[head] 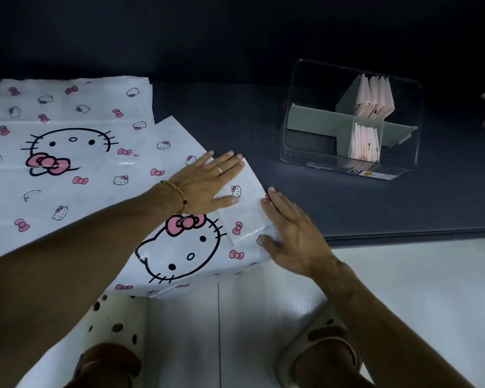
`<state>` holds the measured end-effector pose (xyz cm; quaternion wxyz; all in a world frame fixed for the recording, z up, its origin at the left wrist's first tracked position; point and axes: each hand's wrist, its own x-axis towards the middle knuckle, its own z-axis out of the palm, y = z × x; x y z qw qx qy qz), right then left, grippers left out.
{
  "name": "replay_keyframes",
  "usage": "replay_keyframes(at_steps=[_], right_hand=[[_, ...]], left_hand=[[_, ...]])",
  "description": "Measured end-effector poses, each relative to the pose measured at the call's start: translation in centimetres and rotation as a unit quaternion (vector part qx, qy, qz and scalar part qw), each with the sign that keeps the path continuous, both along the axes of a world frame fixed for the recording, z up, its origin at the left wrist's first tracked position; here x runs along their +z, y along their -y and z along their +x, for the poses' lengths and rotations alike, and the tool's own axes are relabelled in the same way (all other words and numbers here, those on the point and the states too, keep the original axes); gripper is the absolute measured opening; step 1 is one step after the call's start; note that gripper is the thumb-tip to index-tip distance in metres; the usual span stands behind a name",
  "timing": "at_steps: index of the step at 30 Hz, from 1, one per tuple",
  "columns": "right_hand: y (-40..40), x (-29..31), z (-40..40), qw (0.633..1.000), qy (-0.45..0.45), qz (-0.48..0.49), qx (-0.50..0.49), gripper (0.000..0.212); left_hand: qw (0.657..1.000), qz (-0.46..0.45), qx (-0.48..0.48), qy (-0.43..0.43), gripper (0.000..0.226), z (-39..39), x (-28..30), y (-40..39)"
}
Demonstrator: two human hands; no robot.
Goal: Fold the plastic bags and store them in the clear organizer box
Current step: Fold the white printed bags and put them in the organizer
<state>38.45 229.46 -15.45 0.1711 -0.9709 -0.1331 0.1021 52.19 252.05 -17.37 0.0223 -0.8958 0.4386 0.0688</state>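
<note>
Left hand: I see the left hand [207, 183] pressing flat, fingers straight, on the plastic bag [179, 247].
Right hand: the right hand [289, 233] lies flat with straight fingers on the bag's folded right edge.
Bag: it lies on the dark counter [305, 197], its near edge overhanging.
More bags: a stack [67, 107] lies behind, left.
Organizer box: the clear organizer box [350, 121] stands well right, folded pink bags [375, 99] upright in two compartments.

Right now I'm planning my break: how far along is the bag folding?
Done: folded pink bags stand in two compartments of the clear organizer box. In hand: left hand and right hand press flat a white cat-print plastic bag. Left: more flat printed bags behind.
</note>
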Motion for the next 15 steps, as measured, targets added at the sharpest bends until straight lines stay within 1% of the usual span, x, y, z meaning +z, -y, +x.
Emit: replay_keyframes(at_steps=[3,5,6,8,9,11,12,13,15], right_hand=[[0.1,1.3,1.2,0.992,0.080,-0.050,0.084,0.050],[-0.5,1.6,1.6,0.978,0.137,-0.072,0.138,0.034],[-0.7,1.6,1.7,0.972,0.158,-0.077,0.155,0.028],[-1.2,1.9,1.7,0.968,0.156,-0.094,0.172,0.023],[-1.4,2.0,1.8,0.967,0.145,-0.112,0.175,0.022],[-2.2,2.4,1.8,0.969,0.133,-0.131,0.164,0.015],[-2.7,2.7,1.9,0.971,0.131,-0.125,0.153,0.009],[-3.1,2.9,2.0,0.976,0.123,-0.113,0.140,0.008],[-3.4,3.1,2.2,0.991,0.084,-0.058,0.084,0.018]], left_hand=[[0.999,0.033,-0.003,0.016,0.081,-0.4,0.8,0.1],[0.998,0.037,0.026,0.040,0.078,-1.4,1.9,0.4],[0.997,0.019,0.049,0.050,0.073,-2.1,2.4,0.6],[0.994,-0.052,0.079,0.056,0.052,-4.1,3.3,0.8],[0.992,-0.081,0.091,0.031,0.048,-5.2,3.7,0.7],[0.986,-0.108,0.115,-0.062,0.060,-7.8,4.0,0.0],[0.978,-0.126,0.129,-0.101,0.061,-8.9,3.9,-0.5],[0.971,-0.150,0.143,-0.123,0.056,-9.7,3.7,-1.0],[0.956,-0.194,0.180,-0.129,0.034,-10.3,3.3,-1.5]])
